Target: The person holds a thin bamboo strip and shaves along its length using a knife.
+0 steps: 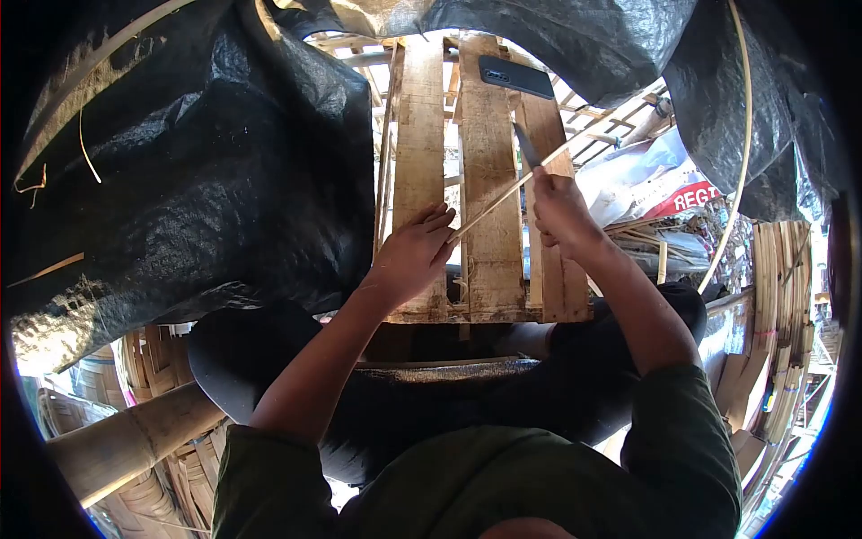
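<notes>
A thin pale strip, probably bamboo, runs slantwise over the wooden plank bench and out past its right side. Its near end is at the fingers of my left hand, which are closed around it above the left plank. Over the right plank, my right hand grips a knife. The handle is hidden in my fist, and the dark blade points away from me. Blade and strip cross just beyond my right hand; whether they touch I cannot tell.
A dark phone lies at the bench's far right end. Black plastic sheeting hangs at left and across the back. A thick bamboo pole is at lower left. Bundled strips stand at right, near a red-and-white printed sack.
</notes>
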The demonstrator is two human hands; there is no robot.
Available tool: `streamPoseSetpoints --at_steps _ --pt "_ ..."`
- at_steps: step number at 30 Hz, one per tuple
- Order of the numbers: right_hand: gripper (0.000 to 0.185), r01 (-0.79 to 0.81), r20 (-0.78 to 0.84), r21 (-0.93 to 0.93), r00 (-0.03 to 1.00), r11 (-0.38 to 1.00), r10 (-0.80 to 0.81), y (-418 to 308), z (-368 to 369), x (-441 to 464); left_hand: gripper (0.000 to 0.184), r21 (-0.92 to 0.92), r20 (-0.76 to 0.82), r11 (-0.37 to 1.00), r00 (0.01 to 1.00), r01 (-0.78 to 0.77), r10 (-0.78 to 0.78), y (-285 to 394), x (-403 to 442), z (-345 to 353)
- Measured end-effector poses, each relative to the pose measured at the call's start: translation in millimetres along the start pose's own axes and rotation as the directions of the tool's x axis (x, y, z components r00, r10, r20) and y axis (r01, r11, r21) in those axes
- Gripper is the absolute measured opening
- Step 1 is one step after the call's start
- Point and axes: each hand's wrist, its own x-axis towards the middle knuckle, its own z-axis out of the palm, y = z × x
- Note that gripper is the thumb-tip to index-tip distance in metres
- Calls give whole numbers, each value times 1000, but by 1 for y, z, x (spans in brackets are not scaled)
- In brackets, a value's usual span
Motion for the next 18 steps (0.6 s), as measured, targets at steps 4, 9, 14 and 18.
streamPoseSetpoints --at_steps 4,9,14,18 --pt "55 55 321 -131 947 990 -10 12 34 -26 23 4 32 999 998 46 -46 4 0 -6" --pt "46 34 70 141 997 989 -44 -10 -6 -9 20 -46 -79 999 997 7 -11 -4 -2 4" --pt "28 601 -144 -322 733 732 -665 9 -18 20 18 -63 -83 998 996 -19 14 -4 0 5" --pt "30 620 57 -385 755 684 -653 21 -10 34 20 -36 -47 998 997 -56 54 1 1 -7"
